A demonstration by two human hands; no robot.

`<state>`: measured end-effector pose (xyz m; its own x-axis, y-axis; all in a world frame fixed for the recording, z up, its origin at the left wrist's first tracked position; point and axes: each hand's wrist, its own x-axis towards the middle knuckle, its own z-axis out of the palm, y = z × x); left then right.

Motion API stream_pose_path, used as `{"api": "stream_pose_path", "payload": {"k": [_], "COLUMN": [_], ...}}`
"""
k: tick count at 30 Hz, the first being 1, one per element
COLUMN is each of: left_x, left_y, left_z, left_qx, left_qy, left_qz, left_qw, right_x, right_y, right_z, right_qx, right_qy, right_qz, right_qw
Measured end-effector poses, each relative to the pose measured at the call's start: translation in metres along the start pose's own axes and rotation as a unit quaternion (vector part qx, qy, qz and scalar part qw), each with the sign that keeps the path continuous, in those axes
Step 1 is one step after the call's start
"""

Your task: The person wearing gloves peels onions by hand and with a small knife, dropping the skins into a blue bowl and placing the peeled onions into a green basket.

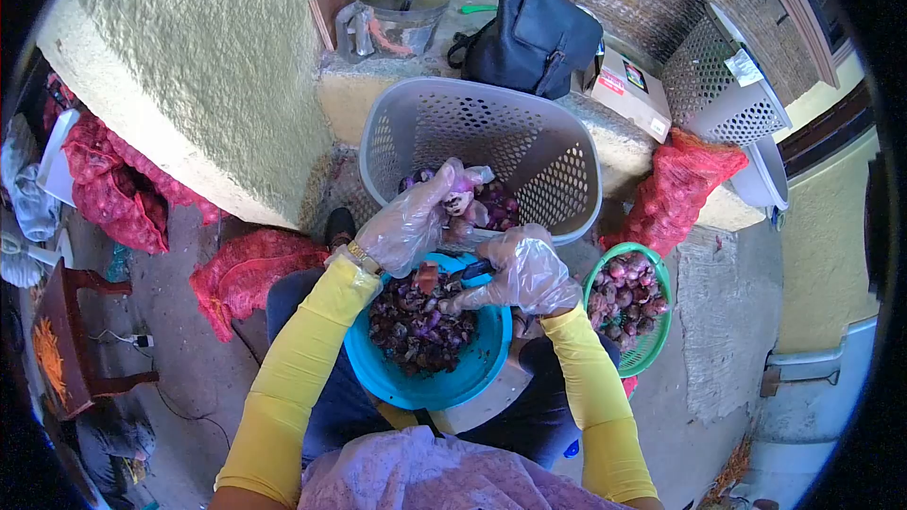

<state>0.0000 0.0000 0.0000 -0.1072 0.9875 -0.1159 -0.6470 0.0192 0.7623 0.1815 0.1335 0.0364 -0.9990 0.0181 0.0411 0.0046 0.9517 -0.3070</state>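
Note:
My left hand (411, 222), in a clear plastic glove with a watch at the wrist, is closed round a purple onion (459, 204) at the near rim of the grey perforated basket (387, 146). More onions (498, 205) lie inside that basket. Over the blue basin (359, 354), my gloved right hand (534, 276) grips a knife (475, 270) by its dark handle, the blade pointing left. Dark onion skins and trimmings (420, 331) fill much of the basin between my knees. To the right, a green basket (652, 349) holds many onions (625, 293).
Red mesh sacks stand at the left (255, 274) and right (671, 189). A black bag (539, 33), a carton (628, 90) and a clear bucket (406, 14) sit on the ledge behind. A wooden stool (80, 340) and a cable (179, 406) are on the left floor.

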Motion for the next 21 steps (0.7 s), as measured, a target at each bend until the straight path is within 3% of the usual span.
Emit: {"api": "stream_pose_path", "payload": {"k": [3,5,6,8,12,21], "left_x": [0.002,0.003,0.004,0.004,-0.002,-0.006], "left_y": [-0.004,-0.007,-0.008,-0.008,0.0,0.001], "left_z": [0.004,0.003,0.004,0.008,0.019,0.028], "left_qx": [-0.044,-0.055,-0.054,-0.051,-0.031,0.029], "left_qy": [0.009,0.014,0.014,0.037,0.02,0.015], "left_qz": [0.007,0.005,0.005,0.016,-0.018,-0.027], "left_qw": [0.999,0.998,0.998,0.998,0.999,0.999], "right_x": [-0.002,0.001,0.0,-0.003,-0.003,-0.002], "right_y": [-0.003,-0.002,-0.003,-0.006,0.012,0.006], "right_z": [-0.002,0.001,-0.001,-0.008,0.007,0.0], "right_qx": [0.008,0.072,0.072,0.074,0.087,0.103], "right_qy": [0.038,0.142,0.143,0.18,0.275,0.218], "right_qz": [-0.011,-0.029,-0.029,0.098,0.11,0.127], "right_qw": [0.999,0.987,0.987,0.976,0.951,0.962]}}
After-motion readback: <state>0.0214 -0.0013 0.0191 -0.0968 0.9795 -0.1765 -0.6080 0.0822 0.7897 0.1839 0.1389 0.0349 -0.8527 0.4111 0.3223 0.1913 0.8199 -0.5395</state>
